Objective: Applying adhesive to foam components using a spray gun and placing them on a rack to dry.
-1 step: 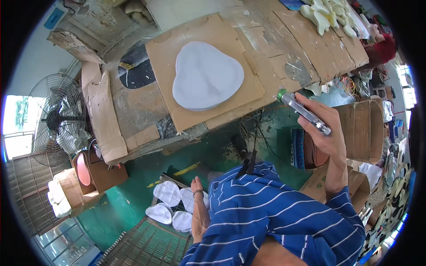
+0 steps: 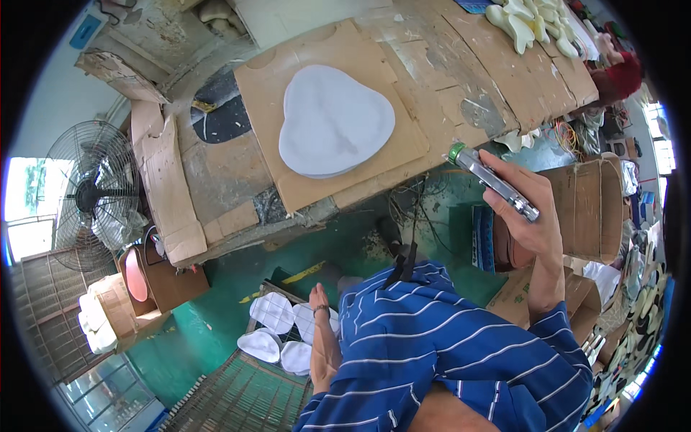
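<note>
My right hand (image 2: 525, 209) is wrapped around a silver spray gun (image 2: 498, 181) with a green ring at its front end. The gun is held in the air off the bench's near edge, its green end toward the bench. On the cardboard sheet (image 2: 266, 108) lies a white, rounded three-lobed pad (image 2: 335, 119), with a greyish streak across its middle. Neither hand touches it. Low at my side hangs my left hand (image 2: 319, 297), its fingers stretched out and holding nothing. Beside it, similar white pads (image 2: 272, 312) rest on a wire rack (image 2: 230, 396).
A cardboard-covered bench (image 2: 461, 72) spans the far side, with pale curved pieces (image 2: 522, 21) at its far right. A fan (image 2: 90, 187) and a box (image 2: 155, 277) stand left. Cardboard boxes (image 2: 586, 209) are close to my right arm. Cables (image 2: 425, 205) hang under the bench.
</note>
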A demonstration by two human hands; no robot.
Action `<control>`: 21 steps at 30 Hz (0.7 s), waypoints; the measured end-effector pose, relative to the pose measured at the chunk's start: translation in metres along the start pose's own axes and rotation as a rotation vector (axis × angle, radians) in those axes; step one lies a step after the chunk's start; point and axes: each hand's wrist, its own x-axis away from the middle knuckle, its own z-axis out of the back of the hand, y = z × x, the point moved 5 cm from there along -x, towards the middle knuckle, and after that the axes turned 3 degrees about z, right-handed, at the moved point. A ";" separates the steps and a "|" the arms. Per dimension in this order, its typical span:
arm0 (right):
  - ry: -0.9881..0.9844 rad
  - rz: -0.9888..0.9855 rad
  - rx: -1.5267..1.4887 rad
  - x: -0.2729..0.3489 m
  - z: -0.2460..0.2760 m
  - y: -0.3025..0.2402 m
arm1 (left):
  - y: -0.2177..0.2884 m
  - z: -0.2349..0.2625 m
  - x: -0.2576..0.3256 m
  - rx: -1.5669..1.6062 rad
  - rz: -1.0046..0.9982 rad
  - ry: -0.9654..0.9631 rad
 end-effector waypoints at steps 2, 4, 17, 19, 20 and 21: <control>-0.003 0.012 0.001 0.008 0.003 -0.005 | 0.014 0.006 -0.007 0.029 -0.062 0.053; -0.172 0.061 0.033 0.014 -0.001 -0.010 | 0.026 0.008 -0.010 0.039 -0.057 0.069; -0.233 0.113 -0.001 0.031 -0.003 -0.018 | 0.036 -0.012 0.005 -0.003 0.020 -0.038; -0.149 0.065 -0.017 0.030 0.000 -0.013 | 0.032 -0.015 0.007 -0.023 0.022 -0.064; -0.066 0.023 -0.033 0.031 0.003 -0.009 | 0.032 -0.014 0.007 -0.028 0.016 -0.045; 0.001 0.031 -0.021 0.031 0.005 -0.007 | 0.031 -0.013 0.008 -0.059 0.052 -0.050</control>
